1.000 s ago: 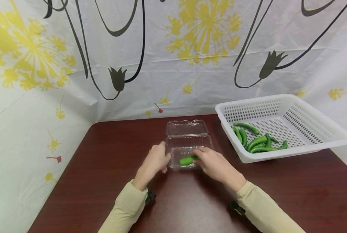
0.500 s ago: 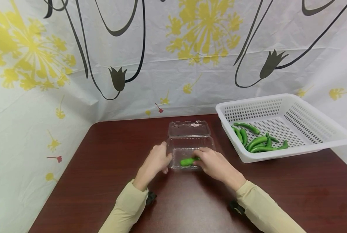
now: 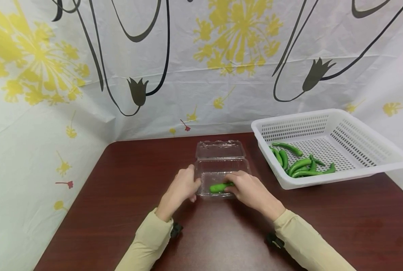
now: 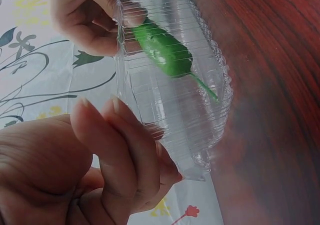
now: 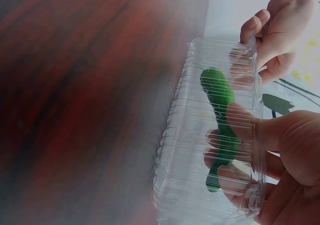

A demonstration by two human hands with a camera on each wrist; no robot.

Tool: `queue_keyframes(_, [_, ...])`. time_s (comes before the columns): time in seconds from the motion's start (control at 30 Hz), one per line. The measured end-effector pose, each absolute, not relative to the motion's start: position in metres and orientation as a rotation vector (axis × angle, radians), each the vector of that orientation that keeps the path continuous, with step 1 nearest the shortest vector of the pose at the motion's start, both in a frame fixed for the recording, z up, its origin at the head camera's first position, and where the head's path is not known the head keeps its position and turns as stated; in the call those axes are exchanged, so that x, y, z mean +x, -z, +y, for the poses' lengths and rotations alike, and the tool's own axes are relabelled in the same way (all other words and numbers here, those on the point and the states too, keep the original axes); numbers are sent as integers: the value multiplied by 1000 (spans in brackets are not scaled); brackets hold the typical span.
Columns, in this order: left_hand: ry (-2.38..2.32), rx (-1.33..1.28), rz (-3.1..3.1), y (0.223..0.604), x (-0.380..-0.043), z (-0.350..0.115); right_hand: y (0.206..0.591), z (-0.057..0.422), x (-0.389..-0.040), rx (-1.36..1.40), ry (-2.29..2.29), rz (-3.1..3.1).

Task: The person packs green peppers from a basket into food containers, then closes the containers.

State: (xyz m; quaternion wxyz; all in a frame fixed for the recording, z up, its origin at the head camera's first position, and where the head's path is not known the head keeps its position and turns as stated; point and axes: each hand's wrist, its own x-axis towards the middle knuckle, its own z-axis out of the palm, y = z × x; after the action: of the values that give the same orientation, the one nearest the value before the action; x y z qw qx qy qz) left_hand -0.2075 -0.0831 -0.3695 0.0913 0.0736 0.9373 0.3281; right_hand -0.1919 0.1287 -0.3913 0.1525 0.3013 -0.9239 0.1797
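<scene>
A clear plastic clamshell box (image 3: 206,177) lies open on the table, its lid (image 3: 220,149) folded back toward the wall. My left hand (image 3: 182,184) is at the box's left end, with curled fingers (image 4: 135,150) holding its rim. Inside the box, near the front wall, my right hand (image 3: 247,188) grips a green chili pepper (image 3: 216,188). Through the ribbed wall, the right wrist view shows the thumb and fingers around the pepper (image 5: 218,87). A thin stem (image 4: 204,86) sticks out from it in the left wrist view.
A white perforated plastic basket (image 3: 360,175) stands to the right, with several green chili peppers (image 3: 299,165) at its left side. The dark red wooden table (image 3: 133,169) meets a patterned white cloth (image 3: 174,75) at the back and sides.
The clamshell box has shifted slightly to the right, with the pepper and both hands moving a little along with it. The right hand keeps its grip on the pepper.
</scene>
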Motion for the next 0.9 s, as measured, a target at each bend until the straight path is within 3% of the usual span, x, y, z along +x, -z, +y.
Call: queue_keyframes(0.9, [-1011,223,2781,369,-206,-82,393,129,-197,872,-490,-2659])
